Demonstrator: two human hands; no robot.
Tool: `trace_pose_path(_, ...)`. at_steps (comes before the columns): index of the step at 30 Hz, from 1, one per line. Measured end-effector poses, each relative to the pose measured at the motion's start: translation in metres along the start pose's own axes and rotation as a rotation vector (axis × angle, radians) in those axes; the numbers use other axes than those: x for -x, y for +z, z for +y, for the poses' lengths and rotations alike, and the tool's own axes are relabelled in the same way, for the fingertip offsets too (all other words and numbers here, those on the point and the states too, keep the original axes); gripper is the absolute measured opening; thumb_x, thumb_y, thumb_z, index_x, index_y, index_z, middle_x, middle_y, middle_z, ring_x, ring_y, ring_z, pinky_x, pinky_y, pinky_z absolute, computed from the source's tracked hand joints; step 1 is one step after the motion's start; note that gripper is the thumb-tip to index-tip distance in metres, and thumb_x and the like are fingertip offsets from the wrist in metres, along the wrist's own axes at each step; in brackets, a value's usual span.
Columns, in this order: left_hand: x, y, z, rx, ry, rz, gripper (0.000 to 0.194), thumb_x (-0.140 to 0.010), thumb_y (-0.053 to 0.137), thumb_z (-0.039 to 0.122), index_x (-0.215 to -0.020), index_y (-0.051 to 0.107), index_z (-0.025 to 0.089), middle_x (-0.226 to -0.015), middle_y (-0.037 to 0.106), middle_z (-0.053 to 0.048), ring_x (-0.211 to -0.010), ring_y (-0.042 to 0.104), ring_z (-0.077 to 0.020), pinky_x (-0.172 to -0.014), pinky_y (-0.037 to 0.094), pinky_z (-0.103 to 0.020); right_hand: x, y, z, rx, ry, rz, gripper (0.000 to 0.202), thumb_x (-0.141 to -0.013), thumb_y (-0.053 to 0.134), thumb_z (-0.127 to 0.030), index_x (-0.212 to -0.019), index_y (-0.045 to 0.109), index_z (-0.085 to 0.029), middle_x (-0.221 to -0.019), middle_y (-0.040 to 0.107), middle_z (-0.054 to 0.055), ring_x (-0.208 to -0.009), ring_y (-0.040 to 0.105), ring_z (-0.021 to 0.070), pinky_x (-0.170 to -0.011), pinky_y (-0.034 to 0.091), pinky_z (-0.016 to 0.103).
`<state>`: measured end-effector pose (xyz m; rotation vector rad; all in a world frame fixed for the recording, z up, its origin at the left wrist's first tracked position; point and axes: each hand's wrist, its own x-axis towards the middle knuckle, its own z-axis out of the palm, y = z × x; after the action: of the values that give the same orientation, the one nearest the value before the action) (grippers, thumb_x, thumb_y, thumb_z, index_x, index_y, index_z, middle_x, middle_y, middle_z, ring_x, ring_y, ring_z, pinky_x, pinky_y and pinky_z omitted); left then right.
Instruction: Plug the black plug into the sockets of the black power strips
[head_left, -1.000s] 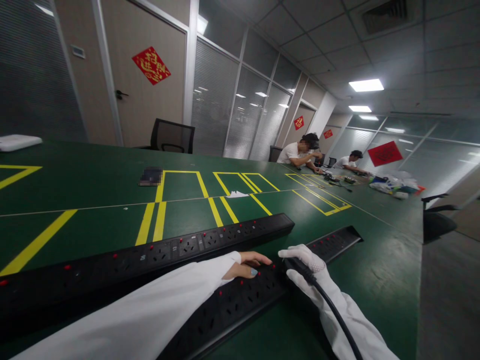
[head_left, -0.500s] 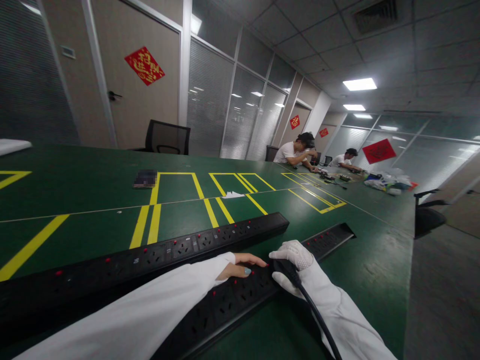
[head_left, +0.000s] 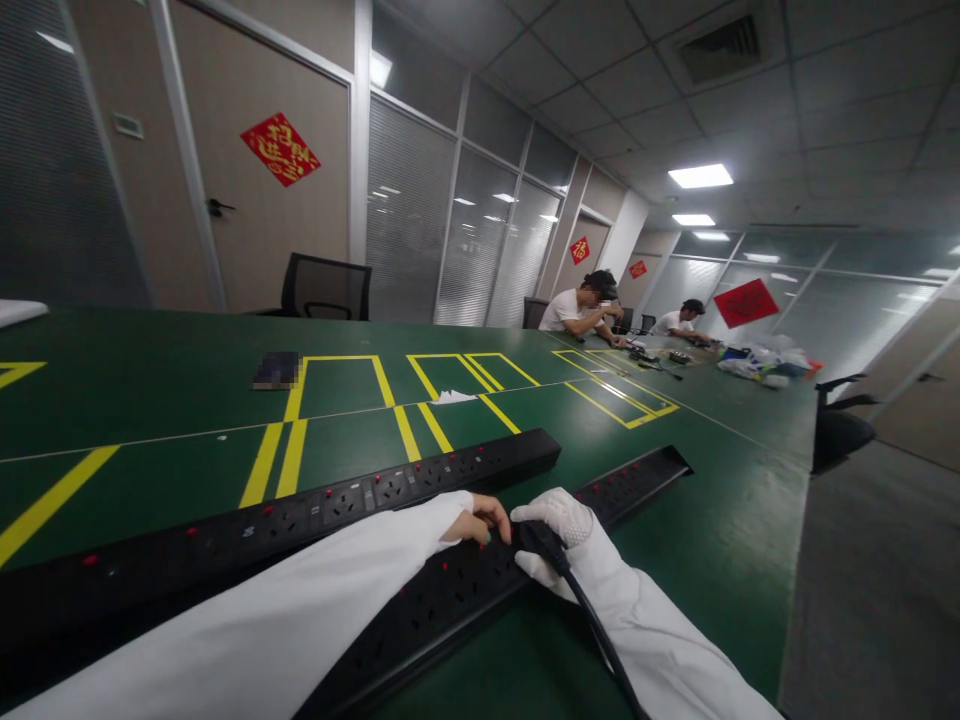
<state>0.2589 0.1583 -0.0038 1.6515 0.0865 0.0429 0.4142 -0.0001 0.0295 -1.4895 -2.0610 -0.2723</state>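
Beyond the far edge of the green tabletop (head_left: 720, 570) I can read 招财进宝 in gold on the red door sign (head_left: 280, 150), and 福 on a smaller red diamond (head_left: 579, 250) farther right. Lettering on the large red sheet (head_left: 746, 303) is illegible on my feed; pale labels along the farther power strip (head_left: 405, 490) are too small to read.

Change against one second ago: the left hand (head_left: 476, 520) had its fingers stretched toward the plug; they are now bent down just beside it. Right hand (head_left: 564, 525) keeps its grip. My view has swung slightly, so signs and strips sit farther left.

Object: black plug (head_left: 538, 541), matte, partly covered by fingers, with a thick black cable (head_left: 600, 632) trailing to the near edge. Located over the nearer power strip (head_left: 439, 612), which slants from the near edge toward the tabletop's right edge and carries slotted sockets (head_left: 466, 583) and red buttons (head_left: 445, 566). Seating depth hidden.

Fingers: right, white-gloved, clamped on the plug, thumb on the near side. Left, bare, curled above the strip; whether the tips press on anything, I cannot tell.
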Motion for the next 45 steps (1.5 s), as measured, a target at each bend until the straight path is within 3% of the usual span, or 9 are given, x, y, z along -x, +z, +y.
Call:
trace_pose_path(3,-0.006,0.005,0.000,0.000,0.042,0.068,0.017,-0.056,0.056,0.015,-0.072,0.062,0.015,-0.066,0.058,0.002,-0.063,0.049,-0.0124,-0.060,0.037,-0.023,0.003,-0.001,-0.003,0.024,0.008,-0.002,0.044,-0.071,0.065,-0.033,-0.114,0.055,-0.027,-0.089,0.062,0.002,-0.084,0.056,0.0171,-0.071,0.046,0.030)
trace_pose_path(7,-0.003,0.007,-0.008,0.125,0.108,0.115,0.021,-0.058,0.062,0.018,-0.079,0.060,0.015,-0.075,0.060,0.001,-0.068,0.051,-0.0115,-0.065,0.038,-0.023,0.003,-0.002,-0.007,0.030,0.035,-0.023,0.048,-0.073,0.063,-0.032,-0.119,0.051,-0.026,-0.094,0.062,0.003,-0.089,0.056,0.0177,-0.073,0.047,0.029)
trace_pose_path(16,0.003,0.002,-0.010,0.173,0.114,0.008,0.027,-0.065,0.069,0.037,-0.082,0.065,0.016,-0.084,0.064,-0.001,-0.078,0.055,-0.0147,-0.074,0.039,-0.025,0.003,-0.004,-0.012,0.016,0.091,-0.025,0.040,-0.076,0.057,-0.033,-0.115,0.054,-0.026,-0.093,0.061,0.004,-0.088,0.056,0.0176,-0.077,0.047,0.031)
trace_pose_path(27,0.001,0.004,-0.013,0.187,0.210,0.014,0.028,-0.063,0.064,0.022,-0.090,0.061,0.018,-0.091,0.063,0.000,-0.086,0.055,-0.0156,-0.079,0.039,-0.026,0.002,-0.001,-0.012,0.026,0.083,-0.011,0.040,-0.076,0.057,-0.033,-0.114,0.054,-0.025,-0.091,0.060,0.005,-0.087,0.056,0.0179,-0.074,0.047,0.032)
trace_pose_path(45,-0.006,-0.002,-0.023,0.155,0.211,-0.015,0.031,-0.062,0.063,0.021,-0.093,0.064,0.019,-0.093,0.065,0.001,-0.093,0.054,-0.0157,-0.085,0.038,-0.026,0.002,-0.001,-0.010,0.070,0.084,-0.023,0.040,-0.077,0.055,-0.035,-0.116,0.053,-0.025,-0.091,0.061,0.005,-0.086,0.057,0.0181,-0.073,0.047,0.031)
